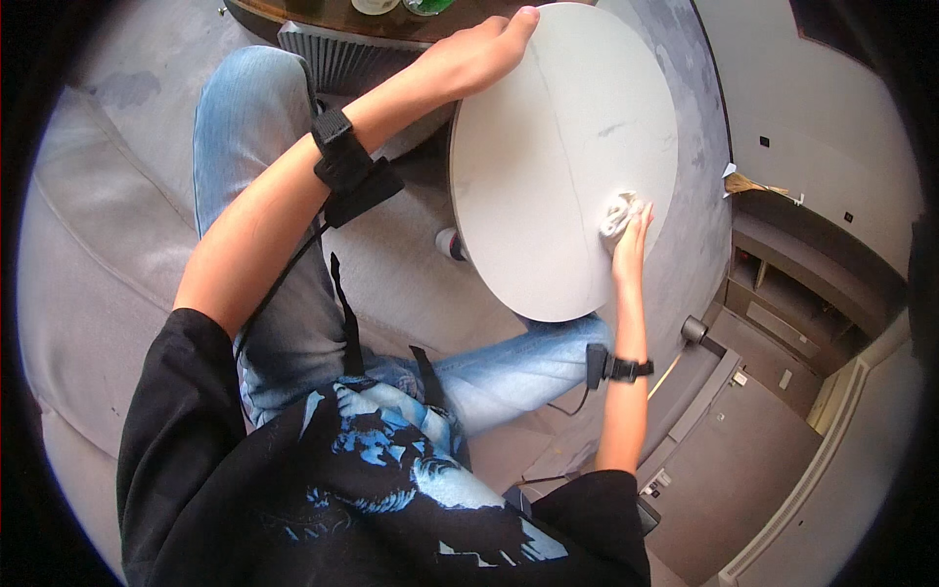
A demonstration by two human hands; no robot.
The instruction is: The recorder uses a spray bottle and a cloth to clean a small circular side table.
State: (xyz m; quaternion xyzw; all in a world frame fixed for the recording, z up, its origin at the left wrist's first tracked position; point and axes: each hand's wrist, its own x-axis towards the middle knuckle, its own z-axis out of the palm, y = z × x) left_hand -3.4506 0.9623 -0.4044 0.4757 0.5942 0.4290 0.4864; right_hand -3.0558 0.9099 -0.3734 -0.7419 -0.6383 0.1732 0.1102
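Observation:
A round white tabletop (528,183) with thin grey marble-like veins spreads before me, over the edge of the sofa and my bent leg. At its far left rim is my left hand (480,55), gripping the edge with fingers partly hidden. My right hand (632,238) presses a crumpled white cloth (618,209) onto the right-hand part of the surface. The cloth is bunched under the fingertips. A shoe (449,243) shows just beside the tabletop's left edge. What supports the top from below is out of sight.
A dark brown table (257,15) bearing a glass container (374,4) and a green item (428,6) stands beyond my left arm. The grey sofa (95,213) lies at left. A patterned grey rug (697,95) borders the tabletop; a low shelf unit (799,286) lines the right wall.

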